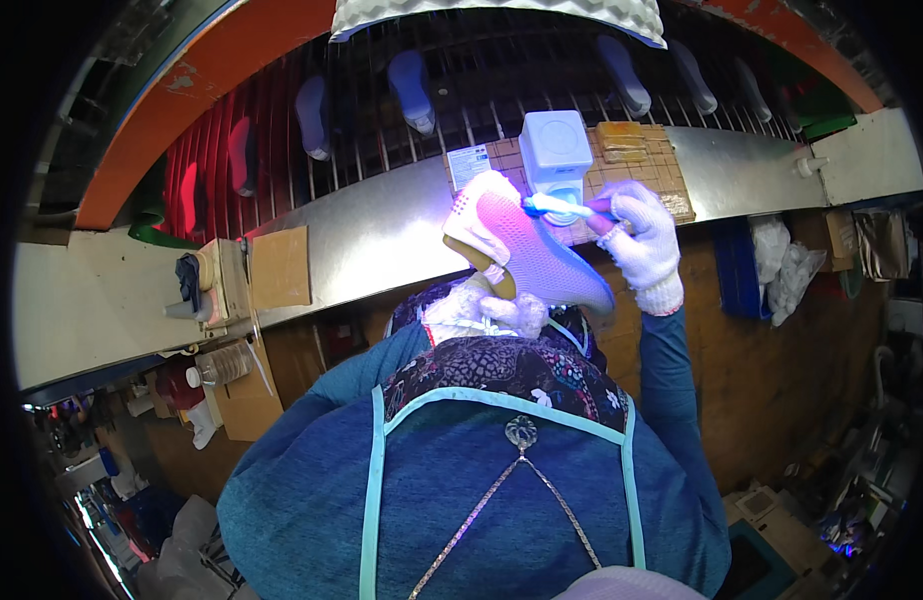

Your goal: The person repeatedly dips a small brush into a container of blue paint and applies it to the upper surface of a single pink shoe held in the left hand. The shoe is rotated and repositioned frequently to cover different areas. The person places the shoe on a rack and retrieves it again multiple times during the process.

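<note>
A light mesh shoe (542, 255), lit pink and violet, is held in front of my chest, its heel pointing up and left and its toe down and right. My left hand (492, 308), in a white knit glove, is closed around the shoe's underside near the opening. My right hand (642, 240), also gloved, grips the handle of a small brush (572, 208). Bluish-white bristles at the brush's tip lie beside the shoe's upper edge; whether they touch it I cannot tell. Just beyond the brush stands a white square-sided container (557, 148) with an opening at its near end.
A metal ledge (367, 235) crosses in front of me, with a patterned cardboard sheet (672, 185) and a yellowish block (622, 140) on it. Beyond, shoe soles (412, 90) lie on a rod conveyor glowing red at left. Left are a cardboard piece (282, 265) and plastic bottle (220, 365).
</note>
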The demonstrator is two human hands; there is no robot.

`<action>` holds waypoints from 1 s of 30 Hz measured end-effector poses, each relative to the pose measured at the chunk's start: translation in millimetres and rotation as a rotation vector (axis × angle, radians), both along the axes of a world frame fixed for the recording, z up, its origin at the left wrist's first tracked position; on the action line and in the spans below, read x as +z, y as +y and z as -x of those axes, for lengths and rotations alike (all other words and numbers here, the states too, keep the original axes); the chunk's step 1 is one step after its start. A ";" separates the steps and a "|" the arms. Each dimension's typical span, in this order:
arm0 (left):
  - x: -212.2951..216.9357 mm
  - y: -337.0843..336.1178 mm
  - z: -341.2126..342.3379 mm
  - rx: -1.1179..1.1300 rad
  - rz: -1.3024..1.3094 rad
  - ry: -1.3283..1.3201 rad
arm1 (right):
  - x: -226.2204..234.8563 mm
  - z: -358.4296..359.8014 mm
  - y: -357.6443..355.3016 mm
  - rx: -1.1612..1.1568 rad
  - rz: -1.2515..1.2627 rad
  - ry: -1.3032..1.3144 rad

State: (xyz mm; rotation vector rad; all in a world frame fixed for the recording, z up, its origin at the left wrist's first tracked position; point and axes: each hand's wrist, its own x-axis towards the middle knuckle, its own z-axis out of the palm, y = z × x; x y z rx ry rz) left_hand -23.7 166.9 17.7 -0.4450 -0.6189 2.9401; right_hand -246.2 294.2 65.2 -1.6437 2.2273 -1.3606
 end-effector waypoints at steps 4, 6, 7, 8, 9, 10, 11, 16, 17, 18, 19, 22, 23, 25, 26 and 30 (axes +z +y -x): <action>4.8 -4.7 1.6 0.070 -0.081 -0.127 | 2.5 9.1 20.5 0.051 0.033 -0.264; 5.3 -26.8 9.3 -0.062 0.339 0.197 | 3.3 2.9 27.0 -0.091 0.053 -0.496; 5.0 -39.2 14.2 -0.047 0.572 0.341 | 5.4 -0.5 28.0 -0.171 0.042 -0.504; 4.3 -51.3 20.9 0.002 0.622 0.321 | 7.9 -5.8 28.8 -0.204 0.073 -0.490; 3.9 -63.0 25.7 0.095 0.806 0.319 | 11.8 -11.4 28.8 -0.192 0.080 -0.441; 4.1 -74.0 29.4 0.149 0.839 0.206 | 13.6 -20.8 25.6 -0.161 0.119 -0.423; 4.7 -83.4 33.3 0.208 0.934 0.145 | 16.1 -30.7 21.8 -0.138 0.160 -0.398; 9.8 -103.8 55.8 0.336 1.191 0.009 | 33.0 -71.9 5.3 0.005 0.070 -0.142; 10.1 -105.3 60.1 0.349 1.218 -0.002 | 34.8 -76.4 2.2 0.021 0.023 -0.115; 9.8 -106.4 63.9 0.355 1.242 -0.011 | 34.8 -78.0 -2.4 0.002 -0.001 0.064; 8.7 -107.3 68.9 0.360 1.265 -0.018 | 33.9 -76.2 -7.5 -0.017 0.025 0.137; 2.2 -108.1 72.8 0.367 1.306 -0.032 | 27.2 -60.3 -26.1 -0.125 0.110 0.392; -0.6 -106.7 71.8 0.364 1.312 -0.033 | 26.9 -49.7 -30.7 -0.146 0.130 0.418; -6.0 -102.8 68.2 0.355 1.335 -0.030 | 26.1 -31.1 -42.8 -0.185 0.141 0.263; -8.5 -100.3 65.2 0.349 1.344 -0.027 | 26.5 -21.9 -50.8 -0.197 0.115 0.118; -17.7 -93.9 57.0 0.315 1.385 -0.025 | 38.1 11.4 -74.3 -0.515 0.278 0.221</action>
